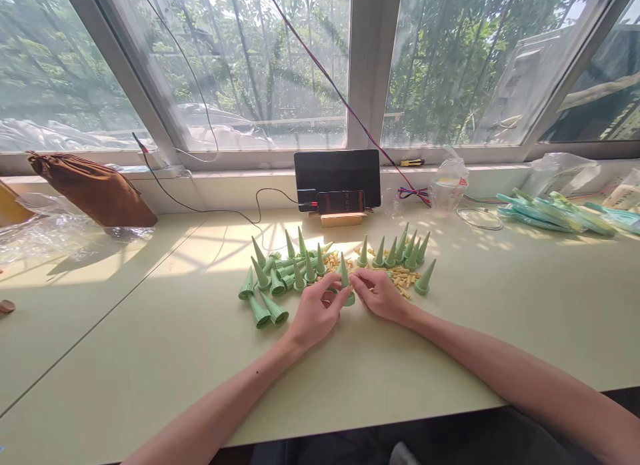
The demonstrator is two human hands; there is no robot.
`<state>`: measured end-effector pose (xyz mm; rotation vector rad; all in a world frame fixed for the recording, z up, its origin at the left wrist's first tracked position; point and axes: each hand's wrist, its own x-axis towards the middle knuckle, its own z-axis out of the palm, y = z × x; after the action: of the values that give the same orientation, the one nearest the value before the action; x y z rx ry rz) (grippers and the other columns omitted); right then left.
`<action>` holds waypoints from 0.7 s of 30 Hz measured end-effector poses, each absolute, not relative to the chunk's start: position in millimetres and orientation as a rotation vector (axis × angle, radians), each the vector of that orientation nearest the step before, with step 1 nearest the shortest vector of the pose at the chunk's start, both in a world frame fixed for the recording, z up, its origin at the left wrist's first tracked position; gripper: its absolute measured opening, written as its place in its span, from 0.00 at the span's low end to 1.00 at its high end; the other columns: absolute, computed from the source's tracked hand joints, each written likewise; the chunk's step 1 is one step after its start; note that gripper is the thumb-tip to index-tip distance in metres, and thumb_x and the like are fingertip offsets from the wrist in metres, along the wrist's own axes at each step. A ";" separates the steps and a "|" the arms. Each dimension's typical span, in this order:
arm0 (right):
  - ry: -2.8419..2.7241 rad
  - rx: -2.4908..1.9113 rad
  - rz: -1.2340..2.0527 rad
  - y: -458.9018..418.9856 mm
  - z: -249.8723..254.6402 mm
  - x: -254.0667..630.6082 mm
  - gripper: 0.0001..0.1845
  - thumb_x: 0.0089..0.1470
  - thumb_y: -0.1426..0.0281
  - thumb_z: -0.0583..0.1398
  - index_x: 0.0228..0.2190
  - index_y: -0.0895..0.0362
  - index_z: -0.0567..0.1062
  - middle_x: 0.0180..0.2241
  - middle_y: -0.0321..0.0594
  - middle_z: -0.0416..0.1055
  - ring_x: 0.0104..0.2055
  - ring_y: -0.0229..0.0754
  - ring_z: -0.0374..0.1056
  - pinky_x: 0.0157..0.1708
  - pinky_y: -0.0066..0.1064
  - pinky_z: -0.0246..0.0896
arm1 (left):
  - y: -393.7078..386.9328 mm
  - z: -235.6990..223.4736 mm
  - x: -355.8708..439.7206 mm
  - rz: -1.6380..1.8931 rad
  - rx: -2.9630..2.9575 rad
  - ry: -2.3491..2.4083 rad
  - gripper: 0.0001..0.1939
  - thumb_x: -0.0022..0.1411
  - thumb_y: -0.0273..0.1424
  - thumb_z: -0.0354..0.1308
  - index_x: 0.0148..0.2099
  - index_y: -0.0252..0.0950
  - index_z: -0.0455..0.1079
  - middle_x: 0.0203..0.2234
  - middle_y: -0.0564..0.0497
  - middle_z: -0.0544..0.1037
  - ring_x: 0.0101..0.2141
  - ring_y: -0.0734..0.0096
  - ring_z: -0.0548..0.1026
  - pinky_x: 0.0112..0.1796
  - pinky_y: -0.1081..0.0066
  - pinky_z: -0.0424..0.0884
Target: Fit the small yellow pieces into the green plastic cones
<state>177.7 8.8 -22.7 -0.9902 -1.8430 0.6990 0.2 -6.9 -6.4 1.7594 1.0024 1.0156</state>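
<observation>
My left hand (317,311) pinches a green pointed cone (345,273) between thumb and fingers, its tip up, just above the table. Close on its right, my right hand (384,297) has thumb and fingertips closed beside the cone; whatever they hold is too small to make out. Several similar cones stand upright to the right, the nearest being a lone cone (425,279). On the left, some cones stand and others lie on their sides, such as a fallen cone (260,315). Small tan pegs (401,278) are heaped between the groups, partly hidden by my hands.
Behind the cones, a dark tablet (340,171) and a phone (345,201) lean on a cardboard stand (343,220). A brown drawstring bag (100,195) lies back left. Teal-green packages (555,215), a coiled white cable (479,219) and a bagged cup (449,185) are back right.
</observation>
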 end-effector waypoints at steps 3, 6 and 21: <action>-1.852 -0.982 0.656 9.8 -24.3 177.7 0.20 0.64 0.60 0.51 0.23 0.57 0.64 0.19 0.31 0.54 0.22 0.34 0.49 0.23 0.27 0.47 | -7.7 -4.3 0.8 0.979 1.829 1.012 0.13 0.63 0.41 0.56 0.37 0.35 0.67 0.27 0.53 0.71 0.19 0.79 0.67 0.18 0.78 0.64; -1.870 -0.976 0.627 10.2 -24.9 177.8 0.21 0.64 0.60 0.52 0.22 0.57 0.64 0.20 0.31 0.54 0.23 0.34 0.49 0.24 0.27 0.47 | -8.0 -3.6 0.7 0.907 1.885 1.023 0.13 0.64 0.41 0.55 0.36 0.35 0.68 0.20 0.56 0.67 0.19 0.77 0.67 0.20 0.77 0.65; -1.915 -0.922 0.530 9.9 -21.7 177.6 0.24 0.67 0.58 0.47 0.23 0.56 0.64 0.21 0.33 0.58 0.25 0.36 0.54 0.28 0.29 0.51 | -7.2 -6.8 0.5 1.083 1.912 1.027 0.11 0.62 0.39 0.58 0.34 0.36 0.70 0.27 0.54 0.64 0.21 0.79 0.65 0.22 0.76 0.66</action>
<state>177.6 9.9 -21.7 -0.9217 -1.9147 0.5301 0.5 -7.2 -6.8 1.9122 1.0266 1.0827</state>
